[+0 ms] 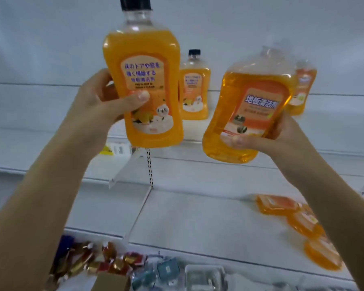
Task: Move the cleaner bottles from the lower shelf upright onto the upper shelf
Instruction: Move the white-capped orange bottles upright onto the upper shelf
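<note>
My left hand (pixel 97 103) grips an orange cleaner bottle (pixel 143 80) with a black cap, held upright in front of the upper shelf (pixel 51 133). My right hand (pixel 282 135) holds a second orange bottle (pixel 250 106), tilted and blurred, its top leaning right toward the shelf. Two more orange bottles stand upright on the upper shelf: one (pixel 194 89) in the middle and one (pixel 303 87) partly hidden behind the tilted bottle. Several orange bottles (pixel 298 223) lie on their sides at the right of the lower shelf (pixel 198 217).
A slotted upright post (pixel 149 166) and a white bracket (pixel 124 164) sit between the shelves. A price tag (pixel 118 149) hangs on the upper shelf's front edge. Below the lower shelf lie wrapped sweets (pixel 88 261), small packets (pixel 166 269) and a cardboard box (pixel 111 282).
</note>
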The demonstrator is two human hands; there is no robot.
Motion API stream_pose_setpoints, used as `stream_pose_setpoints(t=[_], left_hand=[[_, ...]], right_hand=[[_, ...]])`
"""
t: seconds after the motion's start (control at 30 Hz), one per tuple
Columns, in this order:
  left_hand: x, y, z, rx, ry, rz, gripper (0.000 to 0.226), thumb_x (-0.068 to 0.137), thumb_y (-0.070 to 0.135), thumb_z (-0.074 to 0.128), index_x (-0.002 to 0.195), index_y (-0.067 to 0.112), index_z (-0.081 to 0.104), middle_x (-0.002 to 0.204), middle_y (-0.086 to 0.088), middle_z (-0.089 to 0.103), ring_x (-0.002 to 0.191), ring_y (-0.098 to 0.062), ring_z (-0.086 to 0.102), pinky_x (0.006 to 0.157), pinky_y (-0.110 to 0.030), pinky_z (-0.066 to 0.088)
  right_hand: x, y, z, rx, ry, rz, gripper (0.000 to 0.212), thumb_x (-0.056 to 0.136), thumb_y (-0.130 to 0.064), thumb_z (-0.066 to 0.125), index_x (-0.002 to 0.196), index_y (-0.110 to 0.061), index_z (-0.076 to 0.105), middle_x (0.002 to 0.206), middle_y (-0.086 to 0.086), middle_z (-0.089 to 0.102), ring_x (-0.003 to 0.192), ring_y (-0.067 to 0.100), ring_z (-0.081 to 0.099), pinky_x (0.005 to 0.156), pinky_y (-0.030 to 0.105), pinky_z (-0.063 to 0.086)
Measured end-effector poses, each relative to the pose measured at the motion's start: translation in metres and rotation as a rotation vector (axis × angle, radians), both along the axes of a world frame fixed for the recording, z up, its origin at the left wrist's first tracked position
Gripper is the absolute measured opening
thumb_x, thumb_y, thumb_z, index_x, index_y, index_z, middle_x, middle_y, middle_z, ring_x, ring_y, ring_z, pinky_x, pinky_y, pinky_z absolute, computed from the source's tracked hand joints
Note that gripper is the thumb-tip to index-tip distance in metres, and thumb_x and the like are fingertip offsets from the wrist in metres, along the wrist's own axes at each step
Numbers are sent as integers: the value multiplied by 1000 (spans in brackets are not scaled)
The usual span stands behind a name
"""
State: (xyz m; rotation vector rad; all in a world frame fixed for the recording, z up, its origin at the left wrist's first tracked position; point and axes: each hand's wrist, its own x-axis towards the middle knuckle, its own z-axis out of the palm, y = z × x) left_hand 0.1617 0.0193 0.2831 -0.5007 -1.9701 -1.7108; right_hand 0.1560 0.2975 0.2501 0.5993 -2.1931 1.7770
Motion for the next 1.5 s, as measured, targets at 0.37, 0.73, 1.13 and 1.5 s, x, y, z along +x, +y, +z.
stream_pose_setpoints(t=[0.37,0.73,1.13,1.5], left_hand=[[-120,-100,30,-156,-164,40,72,57,31,73,125,19,53,109,2,68,97,-14,67,80,-35,55],[-206,-130,10,-200,-207,-2,69,56,37,72,121,19,55,109,3,64,96,-13,64,76,-30,55],[-221,-138,10,-420,-154,39,74,52,56,66,119,26,50,108,12,60,98,-8,59,76,-25,49],[-213,-138,9,-588,-44,244,91,49,61,60,129,20,41,109,12,49,76,2,50,60,-14,39]], right_hand=[[-108,-108,32,86,-4,-125,85,36,-43,82,116,-34,54,102,-18,69,90,-3,65,76,22,50],[-160,-141,19,178,-80,-159,78,51,-33,84,121,-38,50,107,-18,67,94,1,65,78,24,50],[-174,-141,27,301,-108,-124,72,47,-50,75,115,-45,51,104,-24,66,93,-3,63,76,21,47],[-173,-136,28,241,-64,-129,63,44,-48,78,104,-40,61,101,-20,69,90,0,66,79,29,50]])
